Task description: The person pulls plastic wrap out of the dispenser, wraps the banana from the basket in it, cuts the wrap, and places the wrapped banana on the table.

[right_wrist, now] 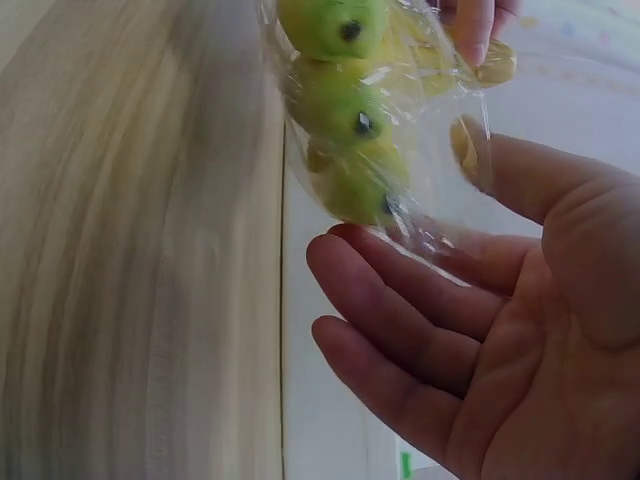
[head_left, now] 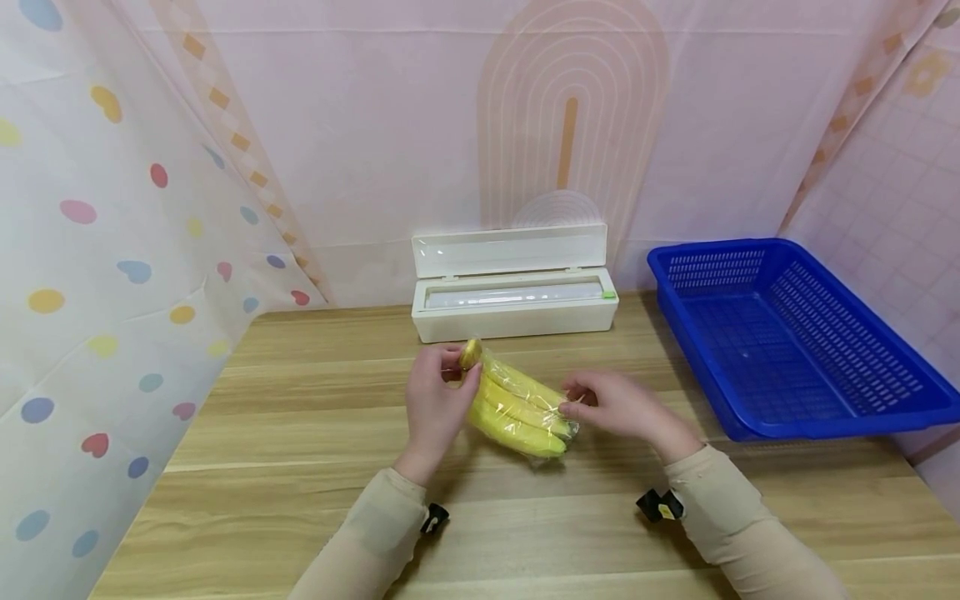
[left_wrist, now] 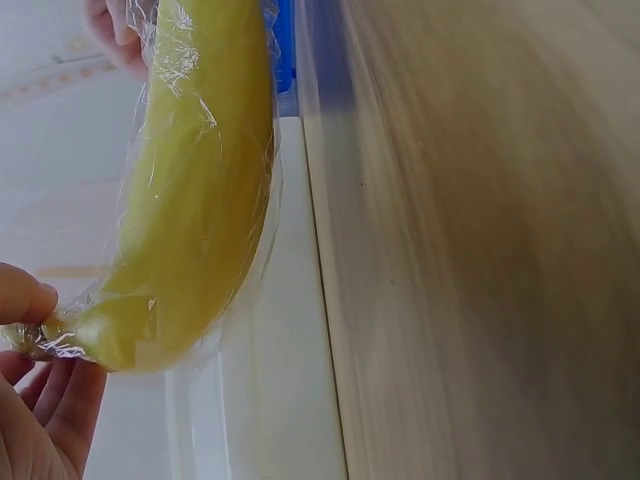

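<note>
A bunch of yellow bananas [head_left: 517, 408] in clear plastic wrap [right_wrist: 440, 130] is held over the table, its green tips toward the right. My left hand [head_left: 441, 396] pinches the wrapped stem between thumb and fingers, as the left wrist view also shows. By the tips, my right hand [head_left: 618, 407] has its thumb and index finger against the loose film, with a gap between them. Its other fingers are loosely bent beneath the tips in the right wrist view. Three dark-ended tips show there through the wrap.
Behind the bananas stands a white wrap dispenser box [head_left: 517, 321] with its lid raised, a film roll inside and a green slider at its right end. A blue plastic basket [head_left: 727, 400] is on the right. Patterned cloth hangs behind the wooden table [head_left: 300, 467].
</note>
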Available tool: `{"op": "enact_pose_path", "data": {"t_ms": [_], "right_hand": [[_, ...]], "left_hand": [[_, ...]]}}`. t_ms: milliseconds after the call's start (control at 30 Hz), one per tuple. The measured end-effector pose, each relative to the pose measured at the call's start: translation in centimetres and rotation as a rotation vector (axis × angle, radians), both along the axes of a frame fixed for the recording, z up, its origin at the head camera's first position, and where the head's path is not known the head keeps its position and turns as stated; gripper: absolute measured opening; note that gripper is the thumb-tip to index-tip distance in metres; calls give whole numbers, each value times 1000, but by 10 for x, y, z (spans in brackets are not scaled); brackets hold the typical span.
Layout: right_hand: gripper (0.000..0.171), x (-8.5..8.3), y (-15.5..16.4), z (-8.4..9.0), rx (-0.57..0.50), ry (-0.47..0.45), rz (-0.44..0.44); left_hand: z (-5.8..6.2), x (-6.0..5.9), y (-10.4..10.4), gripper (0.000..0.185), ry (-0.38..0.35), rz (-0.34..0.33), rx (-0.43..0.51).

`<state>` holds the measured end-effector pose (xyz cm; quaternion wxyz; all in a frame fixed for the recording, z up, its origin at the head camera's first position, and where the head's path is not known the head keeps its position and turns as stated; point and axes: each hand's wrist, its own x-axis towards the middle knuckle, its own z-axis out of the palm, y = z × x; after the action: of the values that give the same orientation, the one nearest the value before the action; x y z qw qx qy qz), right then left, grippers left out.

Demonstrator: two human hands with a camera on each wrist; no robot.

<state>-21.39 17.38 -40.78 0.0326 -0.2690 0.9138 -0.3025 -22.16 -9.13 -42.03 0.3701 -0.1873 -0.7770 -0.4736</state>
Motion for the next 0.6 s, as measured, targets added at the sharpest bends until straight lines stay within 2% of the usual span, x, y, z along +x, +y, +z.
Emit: {"op": "enact_pose_path", "data": {"t_ms": [300, 433, 600], "right_hand": [[28, -2, 0, -3, -19, -20, -46], [27, -4, 1, -4, -45, -20, -77], [27, -6, 2, -3, -58, -30, -111]], "left_hand": [[1, 0, -1, 26, -101, 24, 5], [2, 0, -2, 35, -157, 3, -5], [3, 0, -5, 41, -176, -40, -60]]}}
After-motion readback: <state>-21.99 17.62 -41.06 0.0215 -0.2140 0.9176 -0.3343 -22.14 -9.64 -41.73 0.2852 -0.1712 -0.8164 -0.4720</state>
